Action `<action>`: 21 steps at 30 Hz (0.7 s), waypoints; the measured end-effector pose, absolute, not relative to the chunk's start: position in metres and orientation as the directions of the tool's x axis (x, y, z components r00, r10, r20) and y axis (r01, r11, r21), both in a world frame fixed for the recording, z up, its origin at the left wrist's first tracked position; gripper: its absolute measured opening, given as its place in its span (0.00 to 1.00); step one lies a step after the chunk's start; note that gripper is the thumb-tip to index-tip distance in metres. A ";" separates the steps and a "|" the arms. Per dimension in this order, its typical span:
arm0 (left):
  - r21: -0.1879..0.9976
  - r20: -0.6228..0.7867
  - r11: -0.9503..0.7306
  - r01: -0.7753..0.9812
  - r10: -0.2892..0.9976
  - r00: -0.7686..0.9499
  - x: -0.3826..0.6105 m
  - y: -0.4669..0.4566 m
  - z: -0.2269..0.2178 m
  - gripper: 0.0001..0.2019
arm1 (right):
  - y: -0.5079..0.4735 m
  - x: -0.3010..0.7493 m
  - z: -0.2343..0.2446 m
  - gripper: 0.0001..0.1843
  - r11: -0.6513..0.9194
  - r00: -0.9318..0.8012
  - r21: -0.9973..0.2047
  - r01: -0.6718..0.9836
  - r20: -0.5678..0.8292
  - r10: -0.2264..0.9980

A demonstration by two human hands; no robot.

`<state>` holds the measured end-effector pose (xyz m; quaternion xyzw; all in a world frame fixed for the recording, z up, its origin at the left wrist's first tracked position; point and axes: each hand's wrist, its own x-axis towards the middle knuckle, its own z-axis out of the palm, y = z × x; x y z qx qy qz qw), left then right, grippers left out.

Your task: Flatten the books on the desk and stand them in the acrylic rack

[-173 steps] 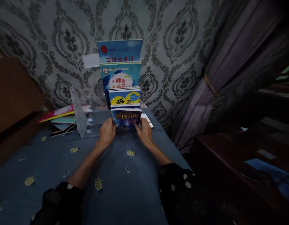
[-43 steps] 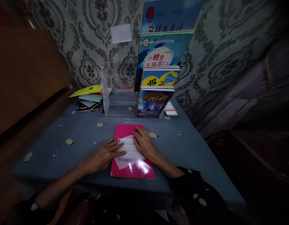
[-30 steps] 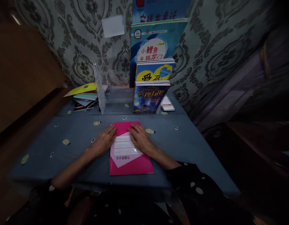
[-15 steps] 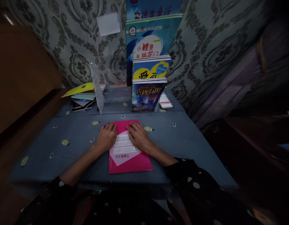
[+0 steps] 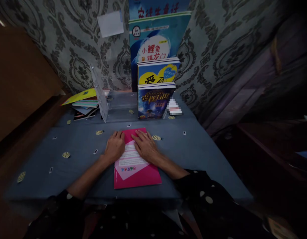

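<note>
1. Both hands were noted open and flat, palms down, clamped on nothing. The left hand (image 5: pixel 115 146) was laid across the left edge of a pink book (image 5: pixel 136 169), partly on the cloth. The right hand (image 5: pixel 146 147) was spread on its cover, just beside the left.
2. The pink book was found lying flat on the desk (image 5: pixel 68 146) near its front edge, with a pale text panel showing between and below the hands.
3. Handling, as judged: the cover looked glossy and the cloth soft, so even downward pressure from both palms would be needed to stop it sliding. Lifting would be best started at an edge with the fingertips.
4. A clear acrylic rack (image 5: pixel 103 99) was recorded at the back of the desk, against the patterned wall.
5. Books were held only at its right end, upright and stepped by height: a dark blue book (image 5: pixel 154 105) in front, a yellow-and-blue book (image 5: pixel 157 71) behind it, and a tall blue book (image 5: pixel 155 39) at the rear. Whether a further one stood behind could not be told.
6. A loose stack of books (image 5: pixel 82 104) was seen lying flat outside the rack, just to its left.
</note>
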<state>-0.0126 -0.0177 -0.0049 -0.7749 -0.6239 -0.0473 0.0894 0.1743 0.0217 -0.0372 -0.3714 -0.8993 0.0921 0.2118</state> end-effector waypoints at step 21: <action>-0.010 0.190 -0.293 0.956 0.938 0.290 -0.006 -0.008 -0.008 0.20 | 0.022 0.172 -0.031 0.27 0.684 -0.638 -0.317 0.657 0.248 0.729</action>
